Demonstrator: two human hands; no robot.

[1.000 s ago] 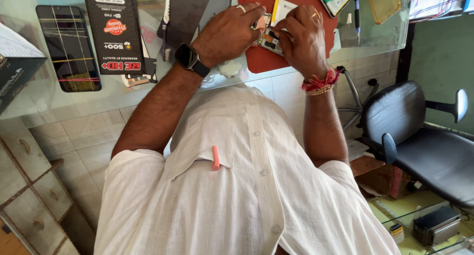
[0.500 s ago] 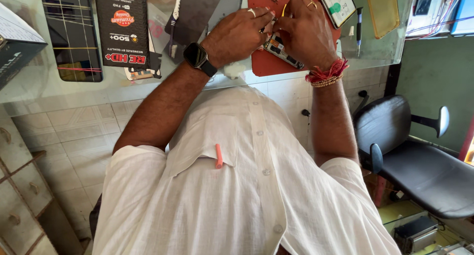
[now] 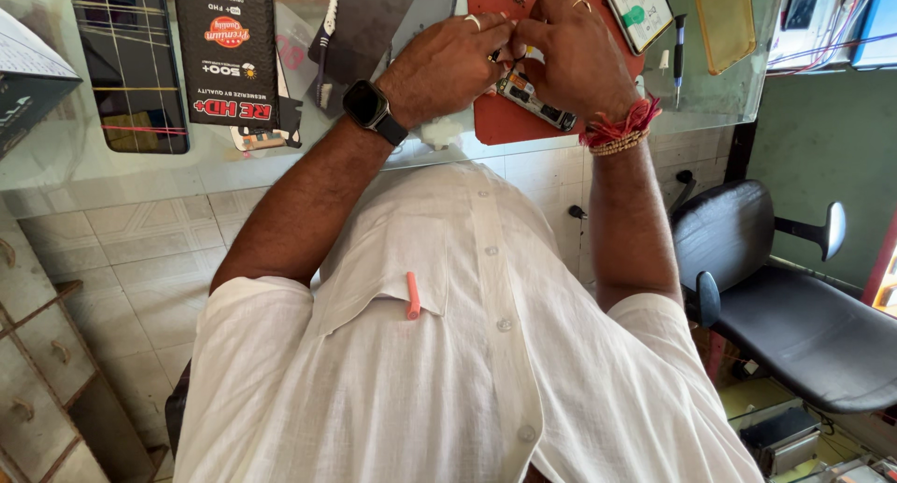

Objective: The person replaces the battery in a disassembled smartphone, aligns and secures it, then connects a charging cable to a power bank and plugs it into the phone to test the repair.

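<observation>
An opened phone with its inner boards showing lies on a red work mat on the glass counter. My left hand, with a ring and a black smartwatch on the wrist, pinches at the phone's upper end. My right hand, with a ring and red thread bands at the wrist, covers the same end. The fingertips of both hands meet there. What sits between the fingertips is hidden.
On the counter are a dark screen panel, a black printed packet, another opened phone, a small screwdriver and a yellow case. A black office chair stands to the right, wooden drawers to the left.
My hands have drawn closer together over the phone. The small yellow-white piece seen by my right fingers a second ago is out of sight. The view has shifted slightly.
</observation>
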